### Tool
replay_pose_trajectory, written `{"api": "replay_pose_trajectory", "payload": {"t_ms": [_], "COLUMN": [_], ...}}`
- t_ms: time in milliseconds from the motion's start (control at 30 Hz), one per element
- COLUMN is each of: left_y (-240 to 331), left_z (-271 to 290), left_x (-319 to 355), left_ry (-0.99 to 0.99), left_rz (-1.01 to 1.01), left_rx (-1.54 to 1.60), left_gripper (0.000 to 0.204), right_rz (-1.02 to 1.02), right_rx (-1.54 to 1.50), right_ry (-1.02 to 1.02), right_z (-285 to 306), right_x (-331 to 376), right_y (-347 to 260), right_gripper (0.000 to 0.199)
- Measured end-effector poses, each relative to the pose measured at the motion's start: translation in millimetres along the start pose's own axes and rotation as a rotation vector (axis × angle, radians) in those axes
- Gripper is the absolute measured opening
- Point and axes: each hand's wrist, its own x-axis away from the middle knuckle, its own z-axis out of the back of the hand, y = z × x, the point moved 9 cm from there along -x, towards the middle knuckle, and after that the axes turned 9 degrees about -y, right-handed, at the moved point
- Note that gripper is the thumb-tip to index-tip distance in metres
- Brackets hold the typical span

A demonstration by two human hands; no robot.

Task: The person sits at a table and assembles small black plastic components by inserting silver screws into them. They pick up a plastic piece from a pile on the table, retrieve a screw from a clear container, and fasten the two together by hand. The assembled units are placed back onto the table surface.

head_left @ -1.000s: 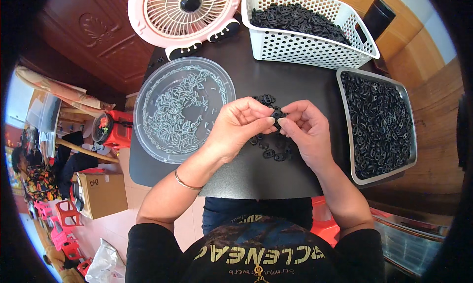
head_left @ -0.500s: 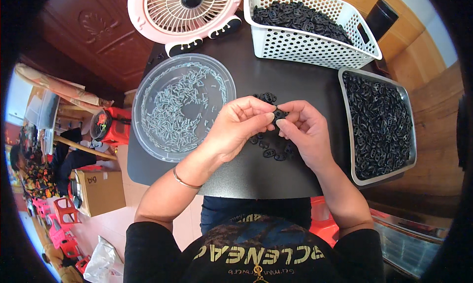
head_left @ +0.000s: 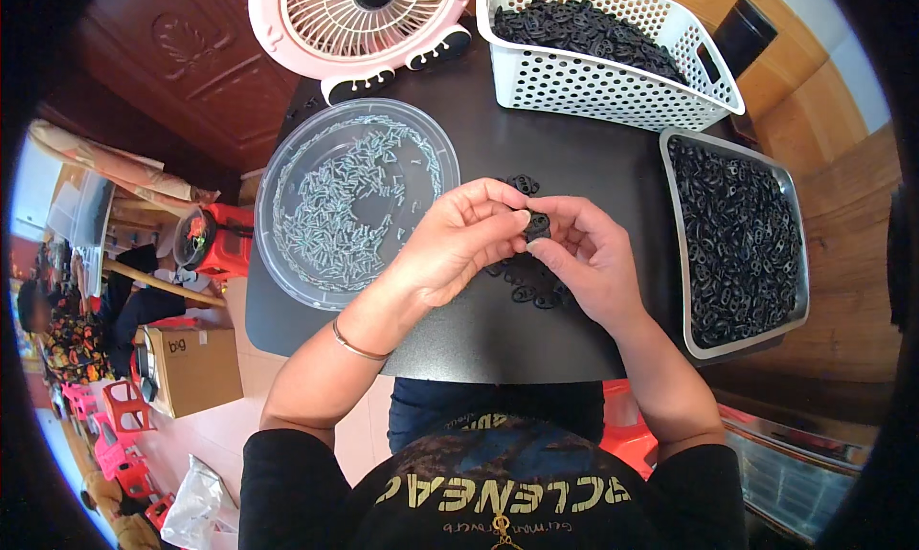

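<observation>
Fingertips of left hand (head_left: 459,248) and right hand (head_left: 586,253) pinch one small black part (head_left: 536,226) between them, seemingly equally near, above the table (head_left: 498,330).

On the table (head_left: 574,157), the round dish (head_left: 297,263) is sitting left, the tray (head_left: 799,301) right, the basket (head_left: 613,81) behind, a fan (head_left: 359,19) seemingly standing behind the dish.

small black part (head_left: 536,225) mostly hidden by fingertips, pink fan (head_left: 359,14) cut off at top edge
</observation>
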Motion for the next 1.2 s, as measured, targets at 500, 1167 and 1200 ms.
{"api": "replay_pose_trajectory", "payload": {"t_ms": [500, 1167, 1200], "left_y": [-2, -4, -3], "left_z": [-1, -1, -2], "left_x": [3, 4, 4], "left_ry": [0.008, -0.034, -0.029], "left_rz": [0.055, 0.065, 0.056], "left_rx": [0.008, -0.079, -0.084], "left_gripper": [0.017, 0.019, 0.02], "right_rz": [-0.029, -0.009, -0.009], "right_rx": [0.017, 0.219, 0.21], "right_ry": [0.012, 0.073, 0.067], "right_z": [3, 4, 4], "right_x": [0, 4, 4], "right_y": [10, -2, 0], "right_gripper": [0.026, 0.02, 0.021]}}
